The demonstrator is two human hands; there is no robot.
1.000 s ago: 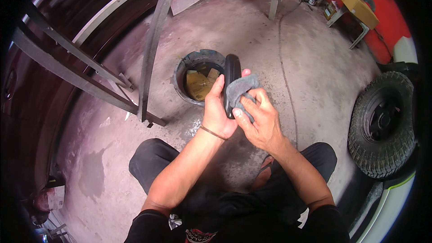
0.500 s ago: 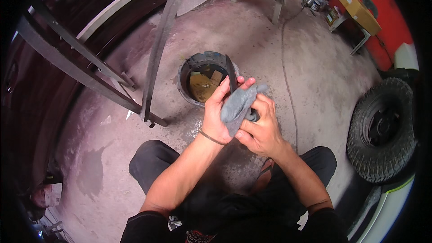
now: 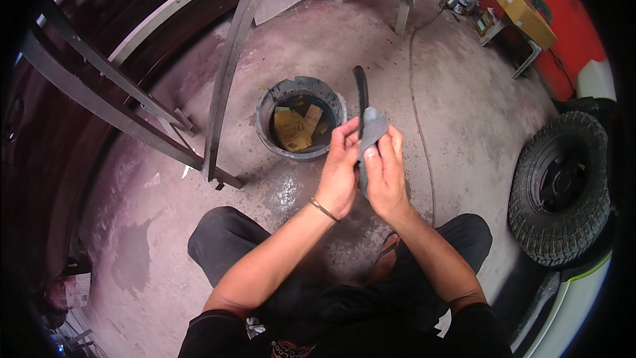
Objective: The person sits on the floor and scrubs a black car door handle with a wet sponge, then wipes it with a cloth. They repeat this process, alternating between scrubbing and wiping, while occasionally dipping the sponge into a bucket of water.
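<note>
Between my hands stands a long, narrow, slightly curved black piece (image 3: 360, 86), its upper end pointing away from me; I cannot make out what part it is. My left hand (image 3: 338, 179) is closed around its lower half. A limp grey cloth or pad (image 3: 374, 124) is folded against the piece, pinched under the thumb and fingers of my right hand (image 3: 387, 179). Just beyond my left hand sits a round dark bucket (image 3: 263, 114), with brownish pieces of sheet (image 3: 293, 129) lying in dark liquid inside it.
Metal stand legs (image 3: 228, 73) rise at the left beside a dark glossy panel. A spare wheel (image 3: 562, 185) lies at the right. Far right, a cardboard box (image 3: 523, 13) rests on a small stand near cans (image 3: 460, 3). A cable (image 3: 414, 86) crosses the floor.
The cloth has shifted up the black piece, and its lower part no longer drapes over my left palm. Both hands have turned more upright, and my left hand has moved right.
</note>
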